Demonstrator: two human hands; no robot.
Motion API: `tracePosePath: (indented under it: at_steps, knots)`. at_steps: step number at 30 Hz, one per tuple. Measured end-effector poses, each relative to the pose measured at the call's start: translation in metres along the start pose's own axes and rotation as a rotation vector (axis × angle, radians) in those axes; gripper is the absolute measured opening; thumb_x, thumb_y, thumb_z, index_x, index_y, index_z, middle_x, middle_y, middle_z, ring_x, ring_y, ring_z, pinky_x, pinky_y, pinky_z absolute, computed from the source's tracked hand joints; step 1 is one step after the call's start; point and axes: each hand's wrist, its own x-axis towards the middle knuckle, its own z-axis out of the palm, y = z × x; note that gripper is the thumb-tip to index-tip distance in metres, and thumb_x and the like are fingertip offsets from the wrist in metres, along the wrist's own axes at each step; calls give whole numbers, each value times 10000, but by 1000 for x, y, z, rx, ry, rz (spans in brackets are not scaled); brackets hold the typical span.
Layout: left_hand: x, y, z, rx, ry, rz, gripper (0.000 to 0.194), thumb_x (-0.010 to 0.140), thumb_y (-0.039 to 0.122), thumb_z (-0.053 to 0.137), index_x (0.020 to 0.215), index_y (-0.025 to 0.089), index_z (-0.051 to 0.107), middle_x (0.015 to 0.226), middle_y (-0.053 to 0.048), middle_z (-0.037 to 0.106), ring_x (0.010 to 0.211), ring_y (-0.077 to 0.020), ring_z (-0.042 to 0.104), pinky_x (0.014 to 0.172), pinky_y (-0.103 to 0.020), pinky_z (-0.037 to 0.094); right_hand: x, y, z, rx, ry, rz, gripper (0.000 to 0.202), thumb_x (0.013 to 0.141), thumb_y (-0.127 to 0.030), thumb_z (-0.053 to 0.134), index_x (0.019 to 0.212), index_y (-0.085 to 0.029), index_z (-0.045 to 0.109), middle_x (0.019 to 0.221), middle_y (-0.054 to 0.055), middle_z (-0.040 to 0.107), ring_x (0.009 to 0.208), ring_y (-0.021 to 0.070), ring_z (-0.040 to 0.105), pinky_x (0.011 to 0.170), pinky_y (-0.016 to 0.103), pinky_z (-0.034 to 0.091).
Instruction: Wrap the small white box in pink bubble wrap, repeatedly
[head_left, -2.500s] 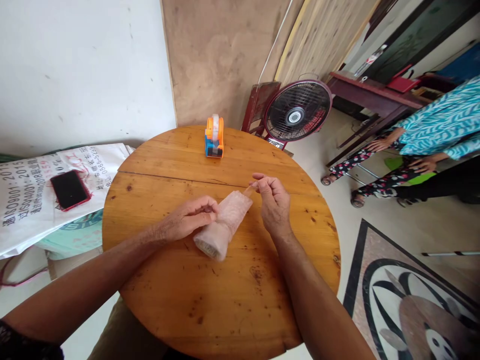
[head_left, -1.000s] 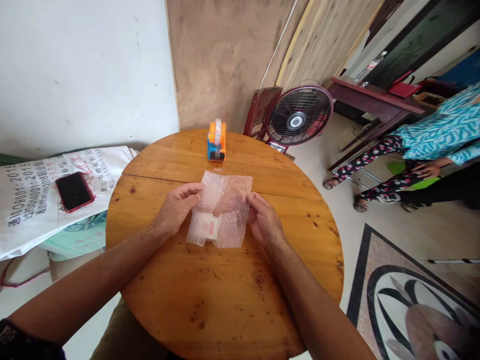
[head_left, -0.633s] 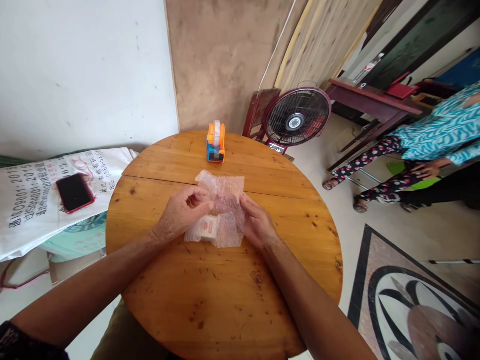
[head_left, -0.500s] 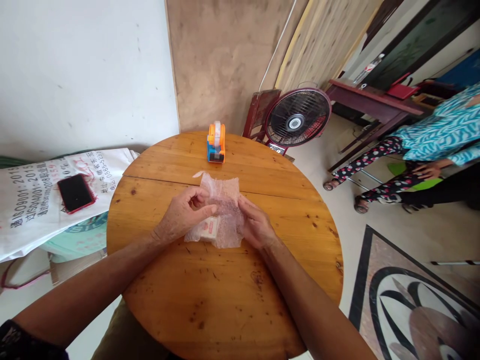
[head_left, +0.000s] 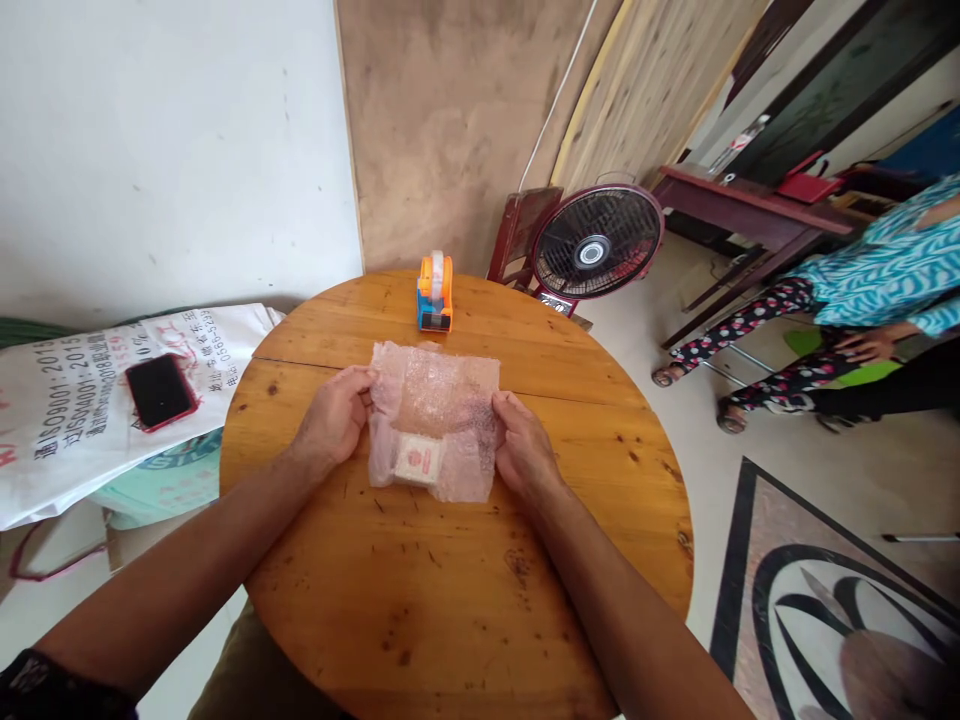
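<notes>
Left hand [head_left: 335, 415]: fingers curled, the thumb and index closed together on the upper left edge of a sheet of bubble wrap [head_left: 448, 390]. Right hand [head_left: 523, 440]: fingers bent and held close together, the thumb and index pinching the sheet's right edge near its upper corner; the remaining fingers are partly hidden. The bubble wrap lies spread between the two hands on the round wooden counter [head_left: 405, 590]. A small pale box [head_left: 417, 460] with red print rests on the lower left part of the sheet, touched by neither hand. An orange and blue tape dispenser [head_left: 435, 295] stands beyond the sheet, near the counter's far edge. To the left, a phone [head_left: 160, 392] lies on a printed white sack [head_left: 67, 400].
</notes>
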Motion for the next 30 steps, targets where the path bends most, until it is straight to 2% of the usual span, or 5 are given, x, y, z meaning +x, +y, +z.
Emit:
tracePosePath:
  at_steps: [9,13,16,24,30]
  knots:
    - [13,-5,-6,64,176,106,271,633,303,727,805,190,550,692,36,589,593,-123,555,570,-239,444,16,-2,-23,-501,44,-205,242,781,-439,597,726,-213,529,603,-59,453,515,109,383,503,245,322]
    - [4,1,-7,326,192,549,264,703,256,707,937,193,603,925,-9,654,862,-146,616,789,-263,479,20,-2,-28,-659,60,-279,181,763,-372,594,831,-207,566,612,-43,514,540,136,437,523,257,335]
    - [-9,9,-9,657,22,770,139,809,279,645,912,186,655,896,-32,688,855,-165,618,824,-297,476,21,-3,-29,-841,75,-352,207,795,-354,536,924,-197,575,604,-37,524,559,156,468,549,270,350]
    - [-12,24,-19,1182,-381,557,426,755,292,628,1165,178,652,1006,-74,721,919,-241,651,821,-379,517,24,0,-32,-861,55,-357,295,795,-351,509,1029,-181,569,587,-39,520,534,164,470,548,280,362]
    - [-50,42,-21,1274,-600,654,337,812,163,503,1099,229,666,969,-58,702,934,-233,621,866,-403,506,25,1,-33,-857,42,-343,295,798,-335,506,1046,-184,559,592,-34,540,543,170,489,550,285,378]
